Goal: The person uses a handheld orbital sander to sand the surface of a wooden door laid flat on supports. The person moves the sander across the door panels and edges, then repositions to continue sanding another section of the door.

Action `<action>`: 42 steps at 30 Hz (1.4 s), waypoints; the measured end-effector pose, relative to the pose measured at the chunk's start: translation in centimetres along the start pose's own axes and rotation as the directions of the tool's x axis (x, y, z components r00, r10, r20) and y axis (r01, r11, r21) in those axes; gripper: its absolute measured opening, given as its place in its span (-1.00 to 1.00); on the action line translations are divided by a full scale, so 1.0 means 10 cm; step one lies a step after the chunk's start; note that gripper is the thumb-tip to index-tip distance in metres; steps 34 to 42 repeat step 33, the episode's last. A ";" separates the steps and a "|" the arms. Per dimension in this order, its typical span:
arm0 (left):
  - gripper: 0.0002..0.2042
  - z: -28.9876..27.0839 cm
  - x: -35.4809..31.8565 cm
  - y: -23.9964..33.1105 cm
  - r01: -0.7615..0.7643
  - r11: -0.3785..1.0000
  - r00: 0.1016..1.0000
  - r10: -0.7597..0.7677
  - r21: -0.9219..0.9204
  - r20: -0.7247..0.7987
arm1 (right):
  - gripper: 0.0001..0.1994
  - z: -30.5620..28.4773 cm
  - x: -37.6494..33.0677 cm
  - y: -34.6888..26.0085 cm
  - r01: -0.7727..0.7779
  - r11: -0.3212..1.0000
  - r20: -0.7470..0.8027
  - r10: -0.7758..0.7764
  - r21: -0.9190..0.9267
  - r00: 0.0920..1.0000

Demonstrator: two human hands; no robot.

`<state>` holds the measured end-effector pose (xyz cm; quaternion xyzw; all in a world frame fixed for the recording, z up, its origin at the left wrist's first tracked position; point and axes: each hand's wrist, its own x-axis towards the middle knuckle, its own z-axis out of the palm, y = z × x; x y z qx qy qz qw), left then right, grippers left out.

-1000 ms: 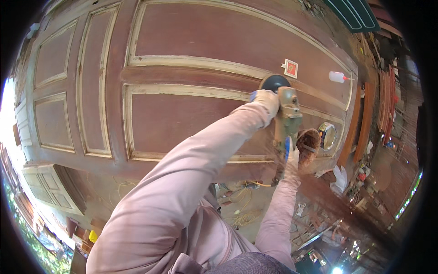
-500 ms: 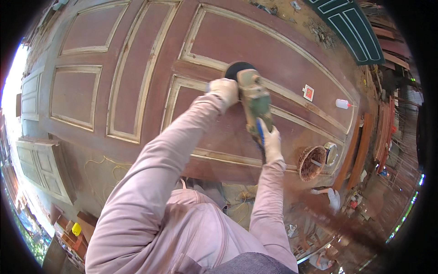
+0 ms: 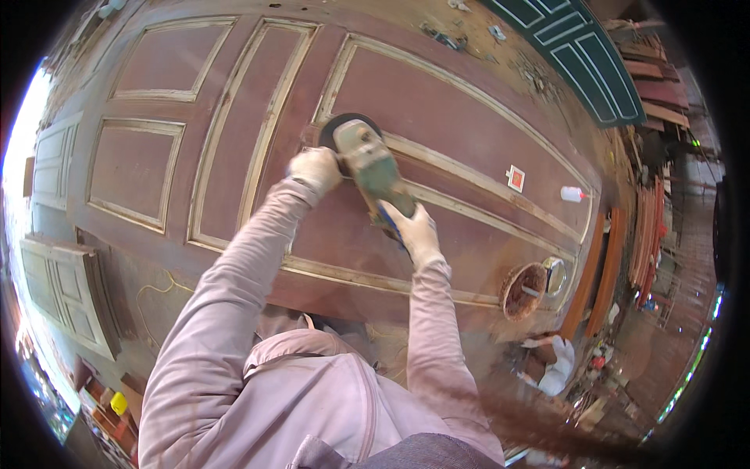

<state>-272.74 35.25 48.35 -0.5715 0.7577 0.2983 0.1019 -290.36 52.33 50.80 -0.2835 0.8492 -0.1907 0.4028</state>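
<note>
A large reddish-brown panelled door [image 3: 437,94] lies flat below me, its mouldings edged in pale, bare-looking wood. Across its middle part I hold a green and tan angle grinder [image 3: 376,168] with a round black disc [image 3: 328,131] at its far end. The disc lies over the door's middle strip, at the left end of the long panels; its contact with the wood is hidden. My left hand [image 3: 316,168], gloved, is closed beside the grinder head, seemingly round a side handle that it covers. My right hand [image 3: 416,234], in a blue and cream glove, wraps the grinder's rear body.
On the door's right end stand a reddish-brown bowl [image 3: 504,293] with a stick in it, a tin [image 3: 555,277], a white bottle [image 3: 573,193] and a small square card [image 3: 515,178]. Planks [image 3: 605,273] flank that end. A green door [image 3: 598,70] leans beyond. Another person [image 3: 556,367] crouches lower right.
Both my hands have carried the grinder leftward along the door, toward the left end of the long panels. My view has shifted slightly. The grip looks the same.
</note>
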 end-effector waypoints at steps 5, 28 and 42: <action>-0.74 0.46 -0.06 1.22 -0.213 0.977 0.962 0.209 0.003 0.174 | -0.29 -0.66 0.03 1.19 -0.061 0.972 -0.145 0.096 0.226 0.985; -0.83 0.29 -0.48 -0.59 0.084 0.974 0.972 -0.126 -0.210 -0.197 | -0.13 0.10 0.31 -0.36 0.222 0.968 0.224 -0.191 -0.120 0.956; -0.57 0.21 -0.58 -1.01 0.193 0.957 0.967 -0.223 -0.214 -0.122 | 0.01 0.34 0.39 -0.75 0.262 0.928 0.381 -0.149 -0.265 0.912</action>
